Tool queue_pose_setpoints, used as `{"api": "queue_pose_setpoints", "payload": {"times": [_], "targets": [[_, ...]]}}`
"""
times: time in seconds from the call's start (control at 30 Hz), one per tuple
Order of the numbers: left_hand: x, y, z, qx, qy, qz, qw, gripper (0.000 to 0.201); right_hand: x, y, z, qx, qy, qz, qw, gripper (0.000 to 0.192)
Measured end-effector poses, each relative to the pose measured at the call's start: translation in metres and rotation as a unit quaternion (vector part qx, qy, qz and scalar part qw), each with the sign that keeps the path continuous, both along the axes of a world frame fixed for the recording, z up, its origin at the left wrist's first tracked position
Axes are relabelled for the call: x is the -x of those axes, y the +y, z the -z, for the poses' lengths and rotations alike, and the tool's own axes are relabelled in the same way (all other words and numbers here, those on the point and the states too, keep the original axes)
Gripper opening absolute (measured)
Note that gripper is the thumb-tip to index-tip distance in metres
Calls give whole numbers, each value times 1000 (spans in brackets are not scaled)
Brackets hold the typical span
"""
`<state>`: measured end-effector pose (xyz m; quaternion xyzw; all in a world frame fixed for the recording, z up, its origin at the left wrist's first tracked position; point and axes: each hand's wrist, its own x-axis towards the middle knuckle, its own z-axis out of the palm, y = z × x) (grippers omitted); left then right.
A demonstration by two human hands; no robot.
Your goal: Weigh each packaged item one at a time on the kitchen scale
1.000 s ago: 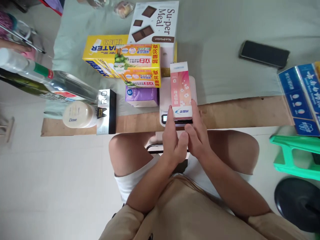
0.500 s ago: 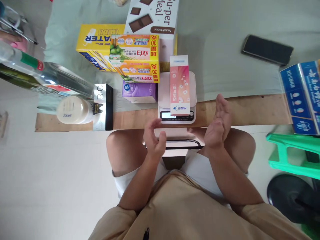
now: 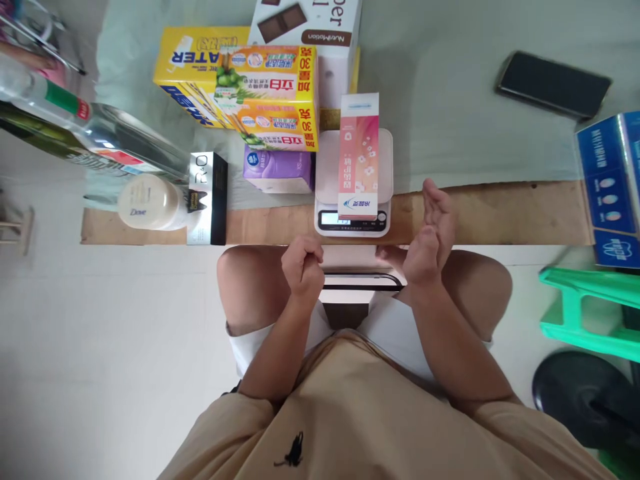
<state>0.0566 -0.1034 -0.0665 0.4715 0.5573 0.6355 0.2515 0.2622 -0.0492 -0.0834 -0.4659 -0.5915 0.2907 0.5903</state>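
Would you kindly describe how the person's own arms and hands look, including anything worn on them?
The left hand and right hand are bare, without gloves. No watch or bracelet shows on either wrist. The forearms are uncovered, below short, plain tan sleeves that match the shirt.

Top [image 3: 360, 400]: tan cloth, creased into folds toward the hem
Chest mark [image 3: 296, 451]: small, black, irregular — print or attachment, cannot tell
Sleeves [image 3: 220, 427]: short, same tan
Shorts [image 3: 395, 327]: pale, close to white — ending above the knees [image 3: 235, 283]
Fingers [image 3: 440, 200]: bare
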Motion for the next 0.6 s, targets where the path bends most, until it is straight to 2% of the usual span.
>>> {"api": "queue_pose_setpoints", "payload": {"times": [0.2,0.37,0.43,0.6], "targets": [[-2,-6,3,2,-34,39,999,45,2,-3,-6,12,-7,-14,1000,54],[-2,-4,3,15,-28,35,999,29,3,-5,-6,29,-60,1,998,57],[-3,0,0,4,-5,47,999,28,4,-5,-6,24,-76,-4,997,58],[-16,16,-7,-22,53,113,992,55,13,0,-16,0,-198,16,980,60]]}}
